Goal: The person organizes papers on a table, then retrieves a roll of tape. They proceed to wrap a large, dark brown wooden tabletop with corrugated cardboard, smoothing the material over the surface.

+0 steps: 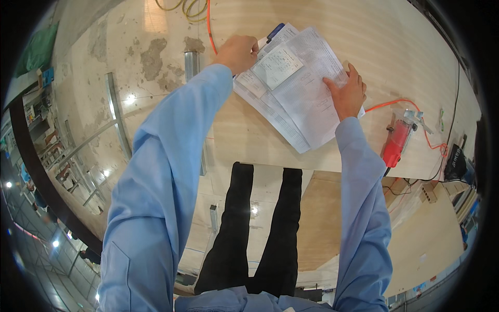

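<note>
— What is hard to make out on your sheaf of papers (296, 91)?

— The print is too small to tell. A smaller sheet (277, 65) lies on top, and a blue clip (275, 31) peeks out at the far end, partly behind your left hand (238, 52). How many pages lie underneath, you cannot count; only their stepped edges show on the left side.

— Which way do the papers run?

— Their long axis goes from far left to near right, slanted across the pale wooden desk (364, 31). They lie flat on it, near its near edge, right in front of you.

— And your hands?

— Your left hand is curled at the far-left corner, fingers closed on the edge by the clip. Your right hand (347, 93) rests on the right edge, thumb pressed on top, fingers tucked under and hidden.

— What else is around?

— A red power tool (397, 140) sits just right of your right sleeve, its orange cord (387, 104) trailing across the desk.
</note>
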A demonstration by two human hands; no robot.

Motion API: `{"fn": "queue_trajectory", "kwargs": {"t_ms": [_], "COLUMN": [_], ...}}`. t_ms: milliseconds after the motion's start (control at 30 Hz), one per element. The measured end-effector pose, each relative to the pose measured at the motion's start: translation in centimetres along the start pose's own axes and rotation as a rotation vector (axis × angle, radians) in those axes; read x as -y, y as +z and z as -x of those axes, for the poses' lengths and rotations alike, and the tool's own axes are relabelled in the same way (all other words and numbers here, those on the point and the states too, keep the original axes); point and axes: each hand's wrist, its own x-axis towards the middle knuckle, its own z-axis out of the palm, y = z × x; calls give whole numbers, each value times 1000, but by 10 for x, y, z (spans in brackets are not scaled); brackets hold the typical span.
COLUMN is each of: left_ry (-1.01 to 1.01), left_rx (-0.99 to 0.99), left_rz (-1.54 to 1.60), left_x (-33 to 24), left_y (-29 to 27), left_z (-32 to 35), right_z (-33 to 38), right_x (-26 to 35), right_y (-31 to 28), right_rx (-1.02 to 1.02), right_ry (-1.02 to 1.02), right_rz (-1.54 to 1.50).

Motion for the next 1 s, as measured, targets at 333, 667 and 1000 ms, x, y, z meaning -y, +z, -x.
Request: {"fn": "queue_trajectory", "kwargs": {"t_ms": [333,667,1000], "left_ry": [-35,14,-39], "left_rx": [15,-28,-34], "left_rz": [-7,-80,-48], "left_x": [-7,-3,-6], "left_y": [0,1,2], "left_z": [-1,0,0], "right_z": [-20,-32,11], "right_x": [-86,-83,-2], "right_y": [-35,-70,-5], "right_rx": [-82,-485,73], "right_ry": [68,-411,-304], "right_rz": [-309,93,-107]}}
